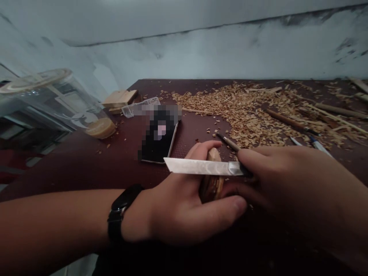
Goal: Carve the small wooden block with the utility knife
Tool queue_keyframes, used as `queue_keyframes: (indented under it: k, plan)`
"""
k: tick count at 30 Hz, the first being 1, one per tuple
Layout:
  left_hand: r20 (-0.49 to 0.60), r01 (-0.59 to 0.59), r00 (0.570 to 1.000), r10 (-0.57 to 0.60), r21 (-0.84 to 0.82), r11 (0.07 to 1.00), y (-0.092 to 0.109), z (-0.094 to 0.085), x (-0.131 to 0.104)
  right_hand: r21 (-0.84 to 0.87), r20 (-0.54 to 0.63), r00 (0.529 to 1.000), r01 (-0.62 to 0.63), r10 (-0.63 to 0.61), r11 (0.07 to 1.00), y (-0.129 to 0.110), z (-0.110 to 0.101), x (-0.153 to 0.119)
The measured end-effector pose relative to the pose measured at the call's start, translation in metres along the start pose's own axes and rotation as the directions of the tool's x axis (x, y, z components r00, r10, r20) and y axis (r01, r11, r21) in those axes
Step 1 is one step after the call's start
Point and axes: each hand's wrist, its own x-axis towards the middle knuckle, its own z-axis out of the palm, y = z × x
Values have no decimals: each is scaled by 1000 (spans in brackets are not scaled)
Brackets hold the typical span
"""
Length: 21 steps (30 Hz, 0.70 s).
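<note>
My left hand [184,207], with a black band on its wrist, is wrapped round a small carved piece of wood [212,188]. The wood's pale rounded top pokes out between my thumb and fingers, and its lower part is hidden. In my right hand [287,184] is a knife [198,167] with a broad, slanted-tip blade. The blade points left and lies across the view over the wood and my left fingers; whether it touches the wood I cannot tell. My right fingers are closed on the handle, which is mostly covered.
Wood shavings [247,107] spread over the dark red table [123,161]. A phone [156,145], partly blurred, lies ahead of my left hand. At left stand a plastic cup [69,103] and wood blocks [119,99]. A carving tool [290,120] and pens lie right.
</note>
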Motion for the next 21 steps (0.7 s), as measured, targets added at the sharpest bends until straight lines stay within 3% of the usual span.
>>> queue_keyframes:
  k: [3,5,9,16,21]
  plan:
    - [-7,-27,1000,27,93,995,-5,-7,0,94,32,999,-14,11,995,17,4,6]
    - [-62,54,997,-46,141,988,-9,-7,-2,245,119,992,-69,41,967,31,6,12]
    - [-193,211,966,-174,191,959,-14,-6,-3,402,105,966,-257,235,879,54,10,24]
    - [-261,275,930,-260,20,961,-23,-7,5,390,65,989,-149,134,909,48,15,26]
    - [-257,277,931,-260,31,960,-25,-7,6,509,109,976,-219,190,833,58,12,29]
